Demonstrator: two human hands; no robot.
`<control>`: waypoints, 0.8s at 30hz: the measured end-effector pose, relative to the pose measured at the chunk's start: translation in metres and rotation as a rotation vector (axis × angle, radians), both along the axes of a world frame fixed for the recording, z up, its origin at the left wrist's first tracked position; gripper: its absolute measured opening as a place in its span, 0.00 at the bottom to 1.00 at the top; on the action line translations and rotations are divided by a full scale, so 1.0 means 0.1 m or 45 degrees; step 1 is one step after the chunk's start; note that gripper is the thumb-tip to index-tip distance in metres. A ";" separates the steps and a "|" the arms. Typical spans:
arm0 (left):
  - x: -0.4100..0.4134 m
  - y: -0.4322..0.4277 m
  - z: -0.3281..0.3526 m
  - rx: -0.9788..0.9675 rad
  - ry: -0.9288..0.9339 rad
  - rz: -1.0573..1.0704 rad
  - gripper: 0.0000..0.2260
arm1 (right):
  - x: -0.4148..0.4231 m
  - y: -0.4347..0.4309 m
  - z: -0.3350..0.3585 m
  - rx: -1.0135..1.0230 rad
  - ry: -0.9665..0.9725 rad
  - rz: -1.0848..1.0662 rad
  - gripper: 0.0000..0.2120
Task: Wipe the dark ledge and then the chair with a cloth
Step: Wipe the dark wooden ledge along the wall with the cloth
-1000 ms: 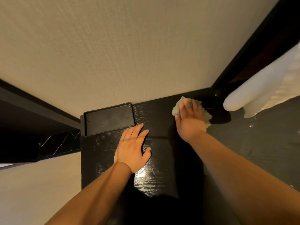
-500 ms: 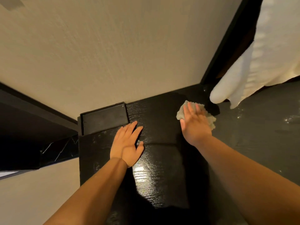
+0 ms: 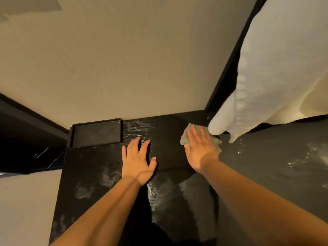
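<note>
The dark wood-grain ledge (image 3: 159, 132) runs from the beige wall toward me, glossy with pale smears on its left part. My right hand (image 3: 199, 148) lies flat with straight fingers on a crumpled grey-green cloth (image 3: 217, 145), pressing it onto the ledge near the back right corner. My left hand (image 3: 137, 159) rests flat on the ledge in the middle, fingers spread, holding nothing. No chair is in view.
A shallow black rectangular tray (image 3: 96, 133) sits at the back left of the ledge against the wall. A white curtain (image 3: 269, 75) hangs at the right, its hem just beside the cloth. A lower dark grey surface (image 3: 275, 157) spreads to the right.
My right hand has slid the cloth a little toward me and to the right, ending beside the curtain hem. My left hand stays flat on the ledge. My view has tilted upward.
</note>
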State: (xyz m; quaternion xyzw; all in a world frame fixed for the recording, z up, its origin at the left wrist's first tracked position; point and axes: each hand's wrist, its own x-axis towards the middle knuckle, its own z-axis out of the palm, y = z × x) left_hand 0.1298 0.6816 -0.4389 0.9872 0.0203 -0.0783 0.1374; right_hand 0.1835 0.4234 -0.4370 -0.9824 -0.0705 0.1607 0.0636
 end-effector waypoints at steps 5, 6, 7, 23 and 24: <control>0.04 -0.08 -0.09 0.117 0.014 0.009 0.34 | -0.08 0.11 -0.06 0.129 -0.038 0.256 0.35; 0.04 -0.08 -0.12 0.109 0.017 0.007 0.34 | -0.01 0.00 -0.08 0.123 -0.060 0.347 0.34; 0.03 -0.08 -0.12 0.106 0.015 0.011 0.34 | 0.07 -0.10 -0.09 0.089 -0.090 0.362 0.33; 0.04 -0.10 -0.13 0.138 -0.019 0.005 0.34 | 0.56 -0.11 -0.12 0.031 -0.034 0.215 0.35; 0.03 -0.10 -0.13 0.141 -0.018 0.005 0.34 | 0.57 -0.18 -0.12 0.000 -0.049 0.048 0.35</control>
